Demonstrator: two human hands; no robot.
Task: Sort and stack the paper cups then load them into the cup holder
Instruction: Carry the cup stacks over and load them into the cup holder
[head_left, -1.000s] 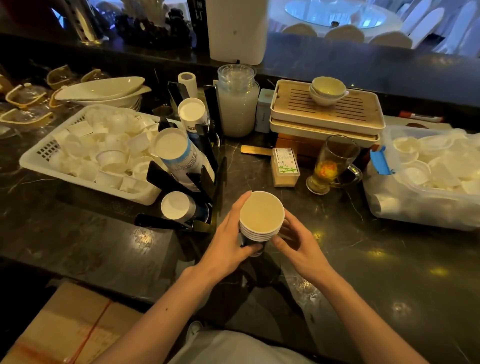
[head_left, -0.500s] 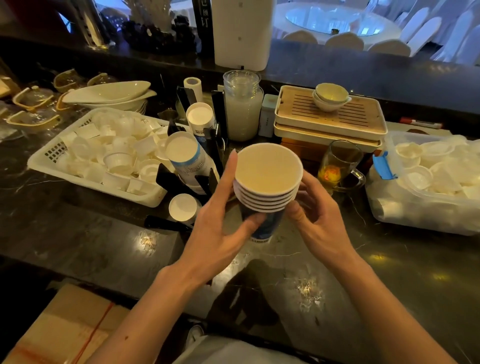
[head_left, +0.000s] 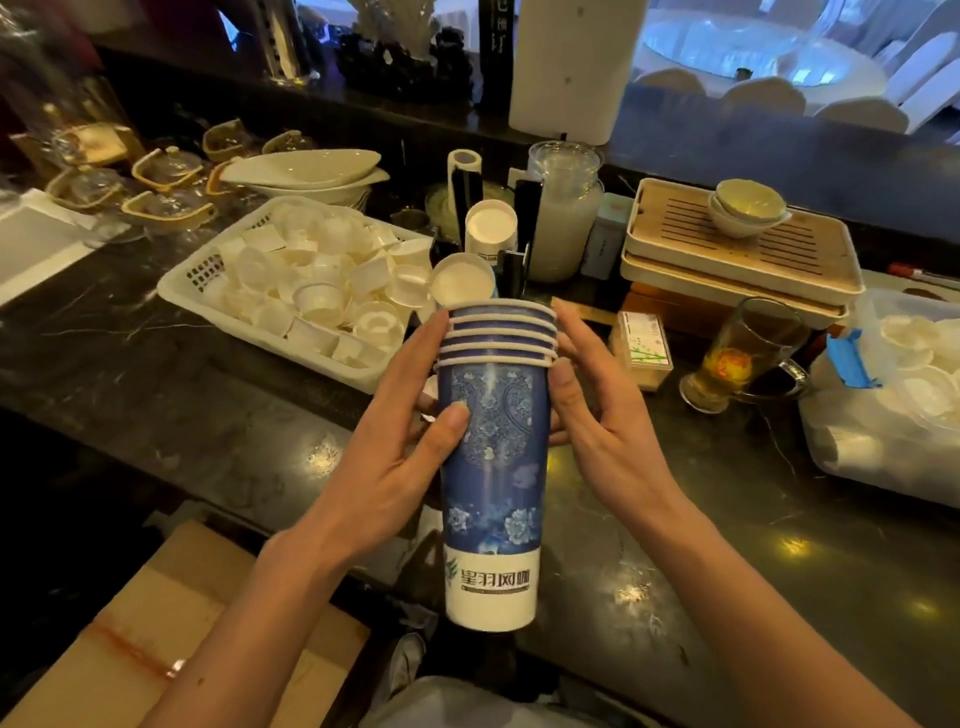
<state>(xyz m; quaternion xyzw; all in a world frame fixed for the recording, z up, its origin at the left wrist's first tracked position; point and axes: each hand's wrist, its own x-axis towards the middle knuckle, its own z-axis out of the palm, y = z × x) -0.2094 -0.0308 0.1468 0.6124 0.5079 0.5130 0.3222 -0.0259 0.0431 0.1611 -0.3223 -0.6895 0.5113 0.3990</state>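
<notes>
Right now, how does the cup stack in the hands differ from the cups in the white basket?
The cup stack is tall, blue-patterned and neatly nested, held upright above the counter; the basket cups are short, plain white and jumbled loose. The stack is gripped by the left hand and right hand; the basket cups lie untouched.

We have a single view, from a camera worn on the head, looking forward and down over a dark counter (head_left: 218, 415). It sits close to the stack of cups (head_left: 493, 457) held up at centre frame, so the stack fills the middle. The wide lens bends the edges, and the far ledge (head_left: 727, 140) runs across the top.
</notes>
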